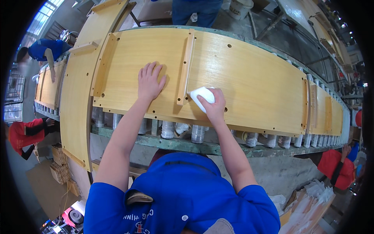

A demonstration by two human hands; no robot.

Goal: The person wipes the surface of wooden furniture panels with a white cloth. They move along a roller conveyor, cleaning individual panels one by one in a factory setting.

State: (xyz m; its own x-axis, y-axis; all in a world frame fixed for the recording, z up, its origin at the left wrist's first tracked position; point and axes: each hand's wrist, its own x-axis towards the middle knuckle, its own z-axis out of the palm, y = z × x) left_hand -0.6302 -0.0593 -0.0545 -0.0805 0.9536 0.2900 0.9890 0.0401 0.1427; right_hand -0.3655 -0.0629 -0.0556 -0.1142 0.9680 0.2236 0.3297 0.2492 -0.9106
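Note:
A long, light wooden panel with dark holes lies across the rollers in front of me. My left hand rests flat on its left part, fingers spread. A narrow wooden strip stands across the panel's middle, to the right of that hand. My right hand grips a white squeeze bottle, tilted so that its narrow tip points left at the strip's near end. Whether the tip touches the wood I cannot tell. Another wooden strip runs along the panel's left end.
Wrapped rollers and a green conveyor rail run between me and the panel. Another long panel lies crosswise on the left. More panels continue at the right. People work at both sides, and one person stands opposite.

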